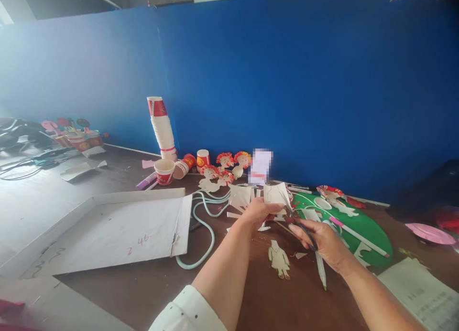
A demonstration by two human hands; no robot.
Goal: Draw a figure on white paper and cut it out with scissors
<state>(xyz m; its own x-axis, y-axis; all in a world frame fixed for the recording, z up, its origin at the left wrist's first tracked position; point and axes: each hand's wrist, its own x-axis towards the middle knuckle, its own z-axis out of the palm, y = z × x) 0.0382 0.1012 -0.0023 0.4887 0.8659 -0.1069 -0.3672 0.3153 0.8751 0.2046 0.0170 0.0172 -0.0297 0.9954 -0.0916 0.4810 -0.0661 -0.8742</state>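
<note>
In the middle of the head view, my left hand (pixel 260 211) pinches a piece of white paper (pixel 275 193) that has a drawn line on it. My right hand (pixel 324 240) grips a pair of dark-handled scissors (pixel 306 234), whose blades reach the paper's right edge. On the table below lies a paper cut-out of a figure (pixel 278 259), with small scraps around it. Just under my right hand a white marker (pixel 321 271) with a green tip rests on the brown table. Another white paper sheet (pixel 240 197) lies left of the held piece.
A shallow white cardboard box lid (pixel 136 230) fills the left side. Behind it stand stacked paper cups (pixel 163 130) and several cut-out figures with red frills (pixel 225 163). A green round board (pixel 376 235) with scraps lies right; a pale cable (pixel 211 238) curls centrally. A blue partition (pixel 304 82) closes the back.
</note>
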